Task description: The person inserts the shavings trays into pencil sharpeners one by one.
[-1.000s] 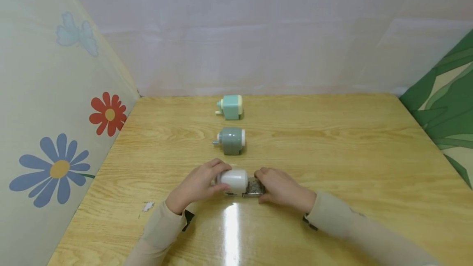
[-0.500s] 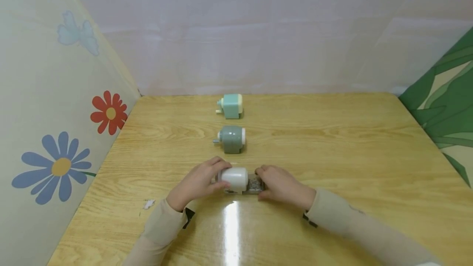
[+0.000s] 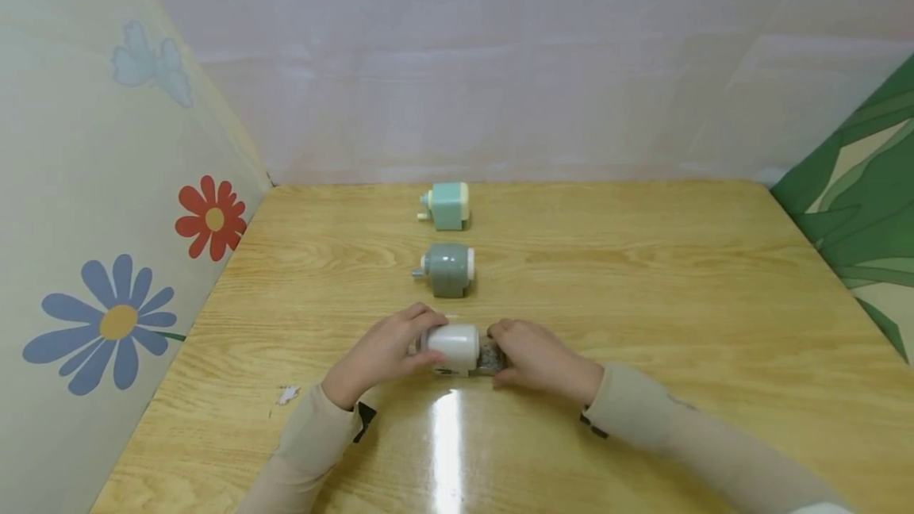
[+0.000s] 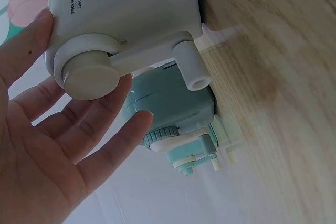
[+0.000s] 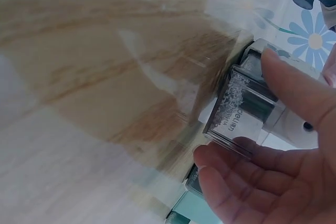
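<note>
A white crank pencil sharpener [image 3: 455, 346] lies on the table with its handle side to the left. My left hand [image 3: 382, 351] grips it from that side, thumb and fingers on opposite faces. In the left wrist view, the crank handle [image 4: 191, 66] and round knob [image 4: 90, 74] show near the palm. From the sharpener's right end juts a clear drawer [image 3: 489, 357], partly out. My right hand [image 3: 539, 359] holds the drawer's outer end between thumb and fingers. The right wrist view shows pencil shavings [image 5: 231, 98] inside it.
Behind the white sharpener stand a dark green sharpener [image 3: 450, 270] and, farther back, a mint one [image 3: 448, 206], in a line. A small white scrap [image 3: 288, 395] lies on the wooden table [image 3: 643, 276] at left. Decorated walls border the sides.
My right hand has moved slightly left, and the drawer sits level and a little farther into the white sharpener. My left hand keeps its grip in the same place.
</note>
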{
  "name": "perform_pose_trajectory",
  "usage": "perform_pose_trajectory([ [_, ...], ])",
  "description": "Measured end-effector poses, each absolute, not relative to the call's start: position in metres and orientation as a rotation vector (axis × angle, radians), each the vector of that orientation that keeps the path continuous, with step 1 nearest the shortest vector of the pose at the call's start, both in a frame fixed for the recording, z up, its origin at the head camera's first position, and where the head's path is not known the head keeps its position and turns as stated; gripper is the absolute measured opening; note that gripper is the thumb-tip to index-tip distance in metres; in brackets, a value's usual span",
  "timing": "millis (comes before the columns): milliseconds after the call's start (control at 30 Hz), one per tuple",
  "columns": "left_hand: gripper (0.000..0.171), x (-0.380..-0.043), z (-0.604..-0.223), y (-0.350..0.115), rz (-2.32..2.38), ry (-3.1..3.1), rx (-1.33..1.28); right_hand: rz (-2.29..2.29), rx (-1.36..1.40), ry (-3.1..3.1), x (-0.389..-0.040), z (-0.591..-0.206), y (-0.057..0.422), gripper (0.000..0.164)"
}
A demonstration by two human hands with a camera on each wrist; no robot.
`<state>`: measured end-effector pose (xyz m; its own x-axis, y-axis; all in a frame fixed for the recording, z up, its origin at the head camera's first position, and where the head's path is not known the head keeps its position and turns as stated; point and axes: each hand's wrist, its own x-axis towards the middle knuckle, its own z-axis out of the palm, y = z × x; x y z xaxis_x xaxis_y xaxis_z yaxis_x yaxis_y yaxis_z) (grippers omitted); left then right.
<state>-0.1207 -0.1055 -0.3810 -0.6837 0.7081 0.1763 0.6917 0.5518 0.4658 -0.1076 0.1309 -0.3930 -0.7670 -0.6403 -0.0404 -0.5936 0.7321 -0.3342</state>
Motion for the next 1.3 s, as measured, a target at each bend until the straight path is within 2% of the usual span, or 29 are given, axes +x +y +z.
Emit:
perform_pose_trajectory([
  [400, 0.041, -0.120, -0.383, -0.105, 0.801, 2.729, 1.227, -0.474, -1.017, 2.759, -0.109, -0.397, 0.128, 0.053],
  [767, 0.042, -0.120, -0.385, -0.106, 0.793, 2.747, 1.234, -0.543, -0.838, 2.759, -0.104, -0.389, 0.137, 0.070],
  [1033, 0.041, -0.121, -0.383, -0.106, 0.793, 2.746, 1.252, -0.533, -0.847, 2.762, -0.108, -0.389, 0.144, 0.051],
  [1300, 0.042, -0.121, -0.382, -0.106, 0.789, 2.744, 1.234, -0.547, -0.903, 2.751, -0.109, -0.391, 0.141, 0.042],
])
